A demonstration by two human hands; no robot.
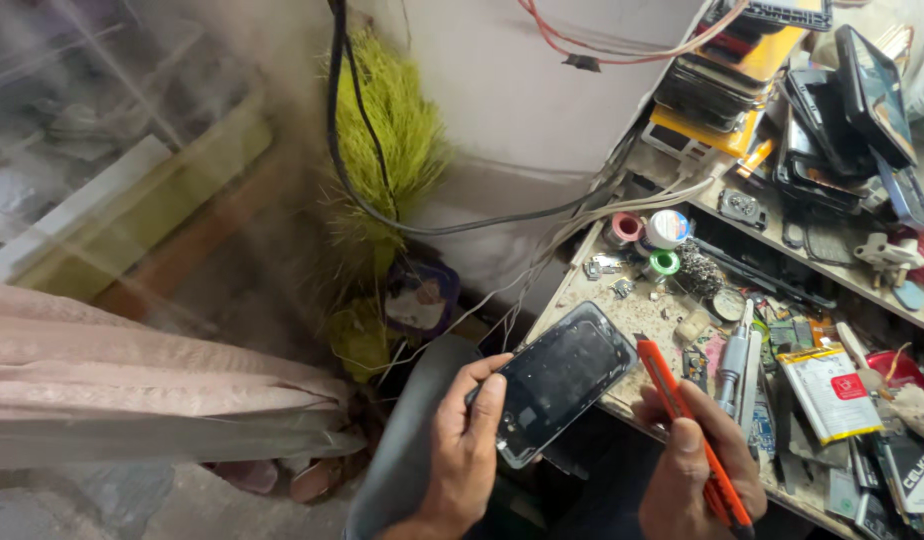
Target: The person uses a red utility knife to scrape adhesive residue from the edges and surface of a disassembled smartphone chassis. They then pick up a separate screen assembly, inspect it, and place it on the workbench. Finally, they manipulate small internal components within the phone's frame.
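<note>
My left hand (462, 450) grips a black phone body (560, 378) by its lower end, its open back facing up, held over the front edge of the cluttered workbench (582, 290). My right hand (697, 470) holds an orange utility knife (687, 425) like a pen. The knife's tip sits just right of the phone's upper corner, close to it; contact is unclear.
The bench carries screwdrivers (734, 362), solder spools (667, 228), a flat battery pack (830, 388) and small parts. A shelf (782, 225) above holds stacked phones (742, 70). Black and white cables (462, 225) hang along the wall beside a green broom (397, 140). Pink cloth (132, 370) lies at left.
</note>
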